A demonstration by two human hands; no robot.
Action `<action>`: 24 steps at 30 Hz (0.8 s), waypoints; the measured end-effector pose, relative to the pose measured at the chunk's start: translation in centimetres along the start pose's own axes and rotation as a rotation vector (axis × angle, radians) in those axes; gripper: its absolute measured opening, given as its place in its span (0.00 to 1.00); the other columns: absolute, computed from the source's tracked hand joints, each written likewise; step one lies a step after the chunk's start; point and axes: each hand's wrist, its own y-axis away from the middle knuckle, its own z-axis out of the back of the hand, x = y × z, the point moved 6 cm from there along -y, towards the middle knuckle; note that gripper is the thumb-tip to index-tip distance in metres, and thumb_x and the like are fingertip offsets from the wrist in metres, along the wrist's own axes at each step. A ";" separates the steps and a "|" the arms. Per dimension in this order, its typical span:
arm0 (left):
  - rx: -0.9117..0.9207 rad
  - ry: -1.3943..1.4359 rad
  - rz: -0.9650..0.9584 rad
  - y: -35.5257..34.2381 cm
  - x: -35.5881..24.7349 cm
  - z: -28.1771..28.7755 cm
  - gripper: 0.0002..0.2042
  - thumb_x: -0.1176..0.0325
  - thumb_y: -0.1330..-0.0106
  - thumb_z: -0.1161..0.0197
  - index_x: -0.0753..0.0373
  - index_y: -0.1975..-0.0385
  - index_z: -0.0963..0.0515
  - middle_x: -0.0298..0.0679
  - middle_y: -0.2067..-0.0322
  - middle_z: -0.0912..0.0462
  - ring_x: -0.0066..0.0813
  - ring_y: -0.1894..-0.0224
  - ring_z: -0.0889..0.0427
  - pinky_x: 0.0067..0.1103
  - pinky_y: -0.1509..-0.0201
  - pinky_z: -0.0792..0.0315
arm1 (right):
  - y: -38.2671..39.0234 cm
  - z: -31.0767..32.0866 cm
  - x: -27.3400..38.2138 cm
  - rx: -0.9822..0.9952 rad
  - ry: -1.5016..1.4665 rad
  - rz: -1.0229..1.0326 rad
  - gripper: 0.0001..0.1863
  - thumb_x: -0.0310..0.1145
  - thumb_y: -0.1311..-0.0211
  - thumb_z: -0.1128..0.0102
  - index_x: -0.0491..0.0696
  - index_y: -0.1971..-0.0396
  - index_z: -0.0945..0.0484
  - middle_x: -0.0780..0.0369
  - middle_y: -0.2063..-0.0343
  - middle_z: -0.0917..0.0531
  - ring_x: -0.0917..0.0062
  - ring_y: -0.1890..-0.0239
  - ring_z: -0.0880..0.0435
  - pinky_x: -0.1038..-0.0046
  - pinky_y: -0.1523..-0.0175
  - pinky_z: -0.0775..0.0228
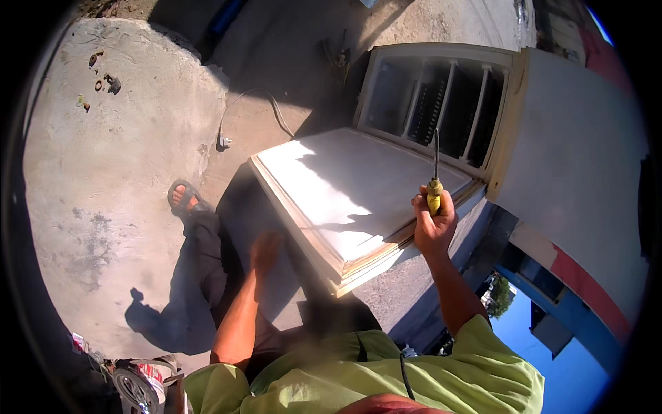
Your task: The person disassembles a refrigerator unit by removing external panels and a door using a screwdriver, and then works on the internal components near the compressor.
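Note:
My right hand [433, 224] is closed around the yellow handle of a screwdriver [434, 181], whose dark shaft points up toward the open compartment of a white fridge [441, 96] lying on its side. The fridge's white door [345, 186] lies open and flat, in sunlight, just left of that hand. My left hand [265, 250] hangs in shadow below the door's near edge, fingers loosely apart, holding nothing. I cannot tell whether it touches the door.
A grey power cord with plug [224, 141] lies on the concrete ground. My sandalled foot [183, 200] stands left of the door. A wheel-like object [138, 386] sits at the lower left. Blue and red panels [572, 303] are at the right.

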 end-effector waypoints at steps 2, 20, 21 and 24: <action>0.110 0.293 0.365 0.1 3.3 0.9 0.14 0.63 0.30 0.38 0.67 0.55 0.17 0.43 0.62 0.13 0.31 0.56 0.15 0.27 0.50 0.25 | 1.0 -0.5 0.1 0.053 0.241 -0.086 0.08 0.30 0.30 0.39 0.42 0.58 0.22 0.67 0.72 0.21 0.86 0.70 0.24 0.81 0.62 0.30; 0.200 0.439 0.623 -3.4 0.7 6.7 0.14 0.60 0.25 0.42 0.62 0.50 0.21 0.39 0.62 0.14 0.23 0.63 0.16 0.20 0.60 0.25 | 6.5 0.9 -4.4 0.150 0.582 0.025 0.10 0.25 0.42 0.35 0.44 0.60 0.22 0.56 0.64 0.21 0.62 0.60 0.21 0.63 0.52 0.29; 0.198 0.443 0.640 -3.5 1.0 6.6 0.14 0.60 0.25 0.42 0.62 0.49 0.21 0.39 0.62 0.14 0.23 0.63 0.16 0.20 0.60 0.25 | 6.7 1.0 -4.5 0.160 0.579 0.022 0.09 0.24 0.41 0.35 0.43 0.61 0.22 0.56 0.63 0.21 0.62 0.59 0.21 0.63 0.50 0.29; 0.195 0.448 0.630 -3.7 1.0 6.1 0.14 0.60 0.25 0.42 0.63 0.49 0.21 0.39 0.61 0.15 0.24 0.63 0.16 0.20 0.60 0.25 | 6.9 1.1 -4.7 0.180 0.587 0.077 0.07 0.24 0.39 0.36 0.43 0.62 0.22 0.56 0.61 0.20 0.60 0.53 0.21 0.62 0.43 0.30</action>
